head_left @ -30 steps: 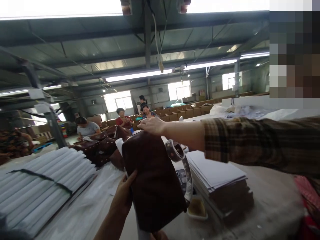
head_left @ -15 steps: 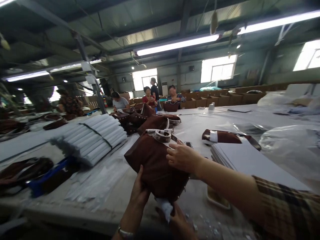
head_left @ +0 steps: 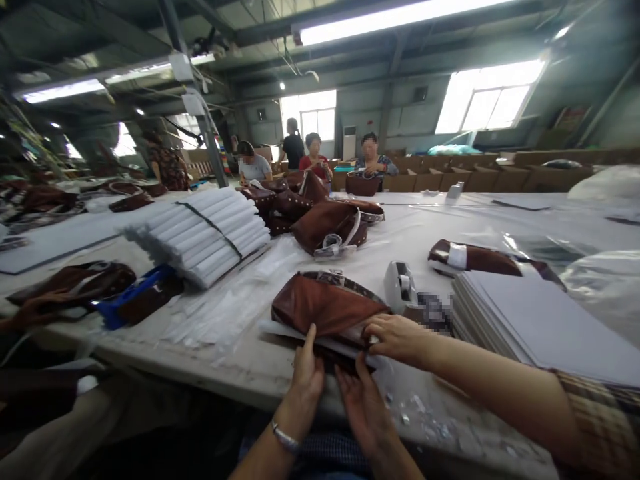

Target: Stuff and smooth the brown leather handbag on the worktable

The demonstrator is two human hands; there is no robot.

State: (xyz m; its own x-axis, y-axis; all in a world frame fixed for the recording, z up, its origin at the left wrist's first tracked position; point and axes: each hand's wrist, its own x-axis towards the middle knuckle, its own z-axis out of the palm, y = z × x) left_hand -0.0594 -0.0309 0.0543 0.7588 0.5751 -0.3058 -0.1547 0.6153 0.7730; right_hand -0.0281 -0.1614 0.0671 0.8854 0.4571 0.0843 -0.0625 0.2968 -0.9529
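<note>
A brown leather bag (head_left: 327, 305) lies flat on the white table (head_left: 240, 363) in front of me, with a white sheet (head_left: 280, 329) under its near edge. My left hand (head_left: 306, 373), a bracelet on its wrist, lies with fingers stretched onto the bag's near edge. Beside it, my right hand (head_left: 361, 400) rests flat with spread fingers, the tips touching the bag's underside edge. A co-worker's hand (head_left: 395, 337), on an arm with a plaid sleeve reaching in from the right, presses on the bag's right corner.
A tape dispenser (head_left: 400, 283) and a stack of grey sheets (head_left: 530, 320) sit to the right. A strapped bundle of white rolls (head_left: 210, 230), a blue tray (head_left: 127, 300) and more brown bags (head_left: 330, 227) lie beyond. Several people (head_left: 313, 153) sit at the far side.
The bag, held upright in the air a second ago, has come down flat onto the table. My hands moved from gripping its bottom to lying at its near edge. The co-worker's hand followed it down.
</note>
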